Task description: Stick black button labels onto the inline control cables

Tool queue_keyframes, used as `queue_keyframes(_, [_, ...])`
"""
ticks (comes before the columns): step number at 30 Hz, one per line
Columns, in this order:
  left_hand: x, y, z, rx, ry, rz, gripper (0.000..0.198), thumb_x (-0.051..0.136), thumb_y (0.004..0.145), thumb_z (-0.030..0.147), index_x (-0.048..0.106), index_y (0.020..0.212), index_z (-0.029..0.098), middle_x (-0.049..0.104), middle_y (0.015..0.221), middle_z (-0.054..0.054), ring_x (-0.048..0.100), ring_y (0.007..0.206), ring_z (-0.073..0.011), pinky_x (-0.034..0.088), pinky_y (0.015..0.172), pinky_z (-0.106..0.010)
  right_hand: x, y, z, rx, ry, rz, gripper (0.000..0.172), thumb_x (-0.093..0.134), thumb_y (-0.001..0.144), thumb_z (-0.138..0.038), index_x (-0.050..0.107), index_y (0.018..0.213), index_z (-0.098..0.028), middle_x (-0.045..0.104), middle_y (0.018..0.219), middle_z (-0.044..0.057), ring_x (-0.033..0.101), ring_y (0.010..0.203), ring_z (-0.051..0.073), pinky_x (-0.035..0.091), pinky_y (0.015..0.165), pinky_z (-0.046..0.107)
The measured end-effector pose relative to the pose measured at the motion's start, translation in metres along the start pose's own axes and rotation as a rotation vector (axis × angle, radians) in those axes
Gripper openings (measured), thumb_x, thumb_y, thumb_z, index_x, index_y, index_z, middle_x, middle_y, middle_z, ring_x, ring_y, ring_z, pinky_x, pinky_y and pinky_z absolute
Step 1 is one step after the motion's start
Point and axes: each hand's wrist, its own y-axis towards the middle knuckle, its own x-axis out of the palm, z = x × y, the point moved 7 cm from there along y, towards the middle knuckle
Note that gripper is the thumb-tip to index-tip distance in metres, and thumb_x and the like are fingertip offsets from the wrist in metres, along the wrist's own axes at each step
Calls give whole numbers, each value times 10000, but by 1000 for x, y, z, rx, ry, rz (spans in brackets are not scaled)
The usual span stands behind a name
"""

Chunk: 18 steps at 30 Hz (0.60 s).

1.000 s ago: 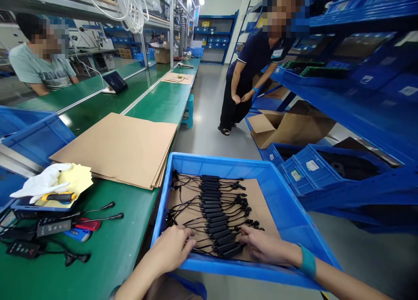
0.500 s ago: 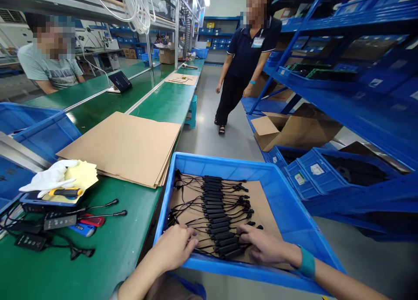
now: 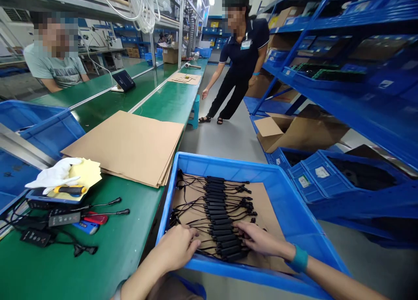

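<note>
A blue plastic crate (image 3: 287, 208) sits in front of me beside the green bench. A sheet of cardboard (image 3: 264, 204) lines its floor, and several black cable modules (image 3: 217, 213) lie on it in a neat row. My left hand (image 3: 178, 247) rests inside the near left corner, fingers curled over the cables there. My right hand (image 3: 256, 238) lies flat with fingers stretched onto the nearest modules. A teal band is on my right wrist.
A stack of cardboard sheets (image 3: 130, 145) lies on the green bench (image 3: 107, 252). Loose black modules, a screwdriver (image 3: 70, 190), a white glove and yellow paper lie at left. A person stands in the aisle (image 3: 240, 60); another sits at far left. Blue shelving (image 3: 359, 99) and bins line the right.
My right hand has slid left onto the nearest modules. The person in the aisle has stepped left and leans toward the bench. My left hand stays put.
</note>
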Motion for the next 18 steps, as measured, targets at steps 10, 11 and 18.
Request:
queue_keyframes(10, [1,0,0,-8,-7,-7,324,388,965,338,658,1057,185,661,1025,-110,629,988,-260,473,888,-349,-9,3,-8,-36,-138,23,499,498,704,-26,561,1198,-64,283,1443,216,341,1345,323,320,1109,423])
queue_keyframes(11, [0,0,0,-9,-8,-8,323,389,964,337,659,1055,185,661,1024,-110,629,985,-259,474,884,-347,-10,4,-9,-38,-126,19,493,492,706,-19,559,1193,-62,326,1413,216,381,1312,314,336,1095,420])
queue_keyframes(18, [-2,-2,1,-24,-12,-12,326,398,955,335,663,1061,178,663,1030,-116,629,993,-252,474,885,-331,-24,21,2,-2,-65,126,387,357,693,55,561,981,-103,584,996,117,560,956,218,451,853,329])
